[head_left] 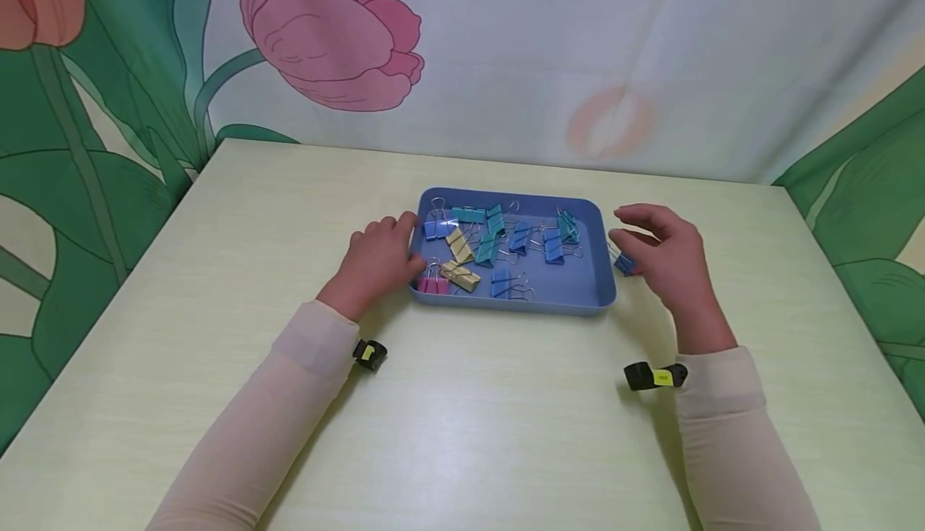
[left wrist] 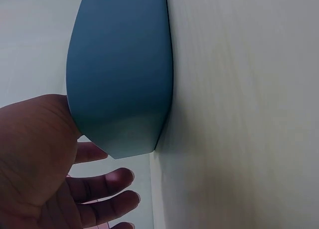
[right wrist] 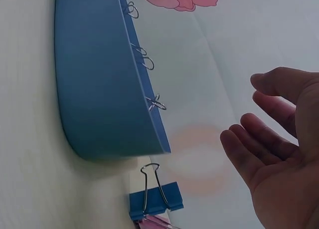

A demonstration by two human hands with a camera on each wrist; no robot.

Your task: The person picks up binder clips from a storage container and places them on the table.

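Note:
A blue tray (head_left: pixel 567 286) on the table holds several binder clips in blue, teal, yellow and pink, such as the pink binder clip (head_left: pixel 433 285) in its near left corner. At the tray's left rim rests my left hand (head_left: pixel 376 264), thumb by the edge and the other fingers loosely spread. The left wrist view shows those fingers beyond the tray wall (left wrist: pixel 119 59). My right hand (head_left: pixel 668 254) hovers beside the tray's right end with relaxed, parted fingers and holds nothing. Near its fingertips lies a blue binder clip (right wrist: pixel 157 201), with something pink just beside it.
The pale wooden table (head_left: pixel 462 418) extends around the tray on all sides. Behind it hangs a cloth (head_left: pixel 520 57) printed with large flowers and leaves. Both wrists wear black bands (head_left: pixel 654 376) with yellow labels.

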